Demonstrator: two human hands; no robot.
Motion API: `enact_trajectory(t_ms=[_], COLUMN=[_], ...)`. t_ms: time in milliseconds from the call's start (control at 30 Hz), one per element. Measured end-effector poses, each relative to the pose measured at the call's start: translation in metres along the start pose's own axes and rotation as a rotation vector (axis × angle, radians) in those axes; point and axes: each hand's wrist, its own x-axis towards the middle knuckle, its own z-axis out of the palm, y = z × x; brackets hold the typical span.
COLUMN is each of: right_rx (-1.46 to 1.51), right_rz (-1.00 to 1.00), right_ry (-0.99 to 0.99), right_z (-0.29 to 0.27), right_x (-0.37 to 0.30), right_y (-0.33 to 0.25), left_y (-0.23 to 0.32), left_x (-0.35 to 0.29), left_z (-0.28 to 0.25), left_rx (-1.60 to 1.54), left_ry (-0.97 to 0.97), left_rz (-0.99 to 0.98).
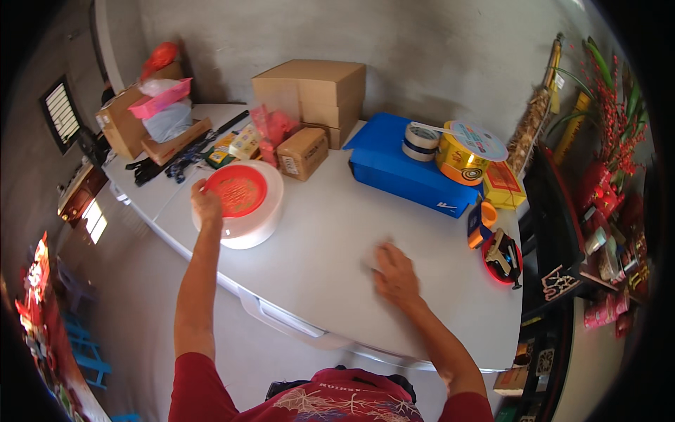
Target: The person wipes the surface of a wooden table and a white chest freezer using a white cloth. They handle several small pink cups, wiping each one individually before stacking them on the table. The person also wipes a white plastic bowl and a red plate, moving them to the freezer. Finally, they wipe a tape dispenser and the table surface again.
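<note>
At the left of the table my left hand (206,202) is closed on the near-left rim of a shallow red bowl (261,188). Small tan bits are scattered over the bowl's floor. The bowl rests on top of a round white basin (247,235). My right hand (396,276) is low over the bare tabletop at the centre right, nothing visible in it. Its fingers look extended and apart, though motion blurs their tips.
Behind stand a small carton (302,153), large cardboard boxes (309,88) and a blue box (408,172) bearing tape rolls (420,142) and a yellow tub (460,158). A red tray (503,278) holding tools sits by the right edge. Black gloves (149,171) lie far left.
</note>
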Motion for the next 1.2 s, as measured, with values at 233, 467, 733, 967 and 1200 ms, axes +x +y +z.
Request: enact_trajectory(t_ms=[233,467,733,967,1200], right_rx=[-0.045,-0.298,-0.400,-0.378,0.023], right_rz=[0.000,0.424,0.522,0.510,0.240], right_ry=[0.040,0.029,0.109,0.124,0.039], right_z=[0.069,0.045,0.012,0.007,0.063], right_x=[0.087,0.092,0.040,0.042,0.083], right_y=[0.013,0.086,0.115,0.099,0.026], left_y=[0.030,0.005,0.044,0.056,0.071], left_x=[-0.014,0.004,-0.013,-0.041,-0.112], left_z=[-0.001,0.002,-0.008,-0.039,-0.065], left_rx=[0.240,0.439,0.730,0.512,0.325], left_ry=[-0.068,-0.118,0.073,0.059,-0.027], left_rz=[0.100,0.149,0.102,0.053,0.381])
